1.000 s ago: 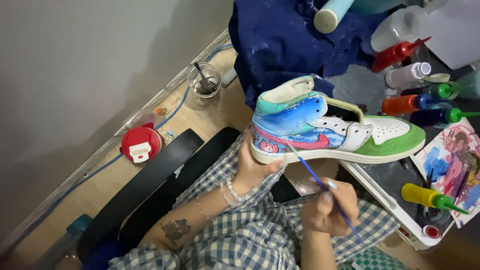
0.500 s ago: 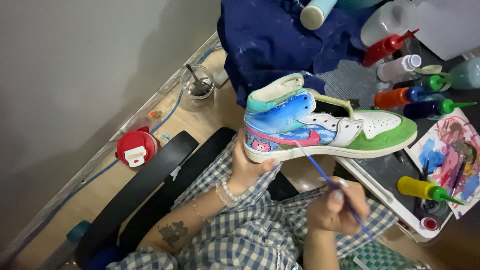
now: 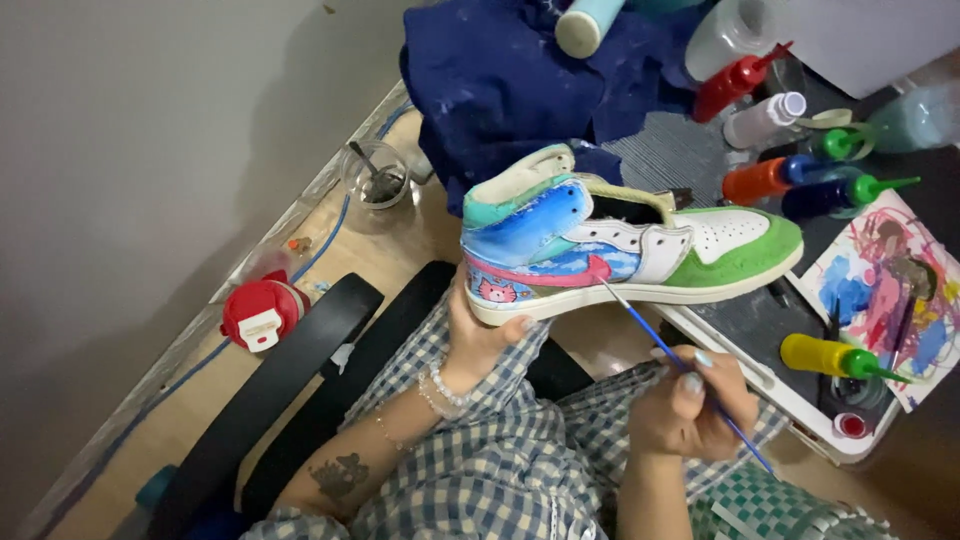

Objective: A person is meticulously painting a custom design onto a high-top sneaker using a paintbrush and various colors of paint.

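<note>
I see the left hand [image 3: 480, 335] cupping the heel end of a painted shoe [image 3: 625, 240] from below, fingers curled shut around the sole. The shoe is held in the air above the lap, near the counter [image 3: 790, 395] edge. Its long axis runs left to right across the view, toe pointing right toward the paint bottles [image 3: 790, 180]. My right hand [image 3: 690, 400] pinches a thin blue brush [image 3: 680, 360], fingers closed on the handle, with the tip touching the shoe's pink stripe.

The paintbrush [image 3: 680, 365] tip has slid forward along the sneaker [image 3: 620, 240] to its pink stripe.
</note>
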